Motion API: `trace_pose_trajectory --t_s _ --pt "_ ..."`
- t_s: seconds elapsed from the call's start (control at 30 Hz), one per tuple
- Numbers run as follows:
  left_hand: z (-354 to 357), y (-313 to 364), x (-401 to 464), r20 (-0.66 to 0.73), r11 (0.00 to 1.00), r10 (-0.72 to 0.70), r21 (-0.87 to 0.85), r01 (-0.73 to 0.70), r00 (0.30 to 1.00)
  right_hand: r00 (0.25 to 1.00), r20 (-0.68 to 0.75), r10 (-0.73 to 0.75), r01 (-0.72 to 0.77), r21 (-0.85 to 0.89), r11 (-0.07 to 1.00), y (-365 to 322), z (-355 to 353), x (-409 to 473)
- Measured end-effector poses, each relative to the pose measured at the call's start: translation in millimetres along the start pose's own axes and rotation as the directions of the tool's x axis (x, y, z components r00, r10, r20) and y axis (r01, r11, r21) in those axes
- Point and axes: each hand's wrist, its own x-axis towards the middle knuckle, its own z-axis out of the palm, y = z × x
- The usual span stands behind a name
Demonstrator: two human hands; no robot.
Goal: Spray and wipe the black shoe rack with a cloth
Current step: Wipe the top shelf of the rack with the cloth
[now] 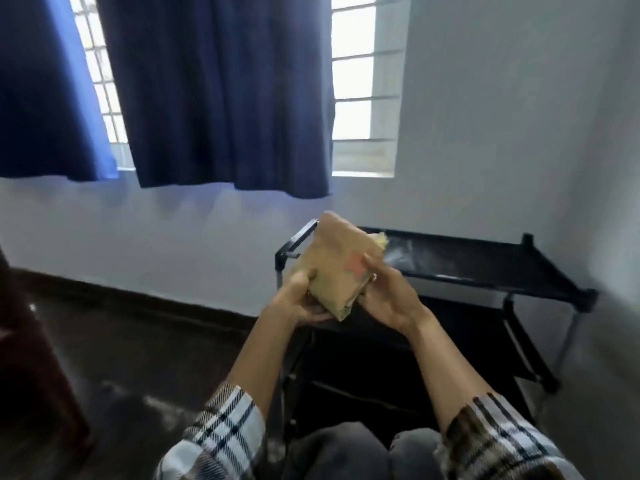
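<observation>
Cloth [337, 263]: folded, tan, gripped by left hand [300, 299] and right hand [388, 296].
Shoe rack [485, 268]: black, just behind cloth.

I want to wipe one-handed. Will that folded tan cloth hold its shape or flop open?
Probably floppy: the folded cloth is gripped by both the left hand and the right hand, and its layered edges look soft. It seems light, so one hand could likely manage if it pinches the folds.

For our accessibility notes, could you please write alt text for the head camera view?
Both hands, left hand and right hand, hold a folded tan cloth above a black shoe rack by a white wall. Dark blue curtains hang over a barred window behind.
</observation>
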Motion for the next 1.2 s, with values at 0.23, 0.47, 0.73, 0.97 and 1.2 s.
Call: trace_pose_trajectory --t_s 0.23,0.47,0.73,0.97,1.2 --pt "88 36 12 0.241 0.968 -0.031 0.25 -0.032 0.97 0.966 -0.019 -0.257 0.252 -0.139 0.958 -76 -18 -4" --pt "116 34 49 0.301 0.939 0.006 0.326 -0.109 0.954 0.94 -0.158 -0.302 0.217 -0.407 0.887 -71 -21 26" --pt "77 81 97 0.162 0.443 0.453 0.812 -0.379 0.877 0.961 -0.224 -0.163 0.158 -0.038 0.987 -74 -31 93" --pt "-11 129 131 0.106 0.295 0.308 0.934 -0.201 0.946 0.982 -0.09 -0.167 0.026 -0.808 0.589 -79 -32 133" --pt "-27 130 140 0.286 0.044 0.236 0.952 -0.304 0.929 0.998 0.06 0.022 0.06 -0.998 0.004 -29 -19 167"
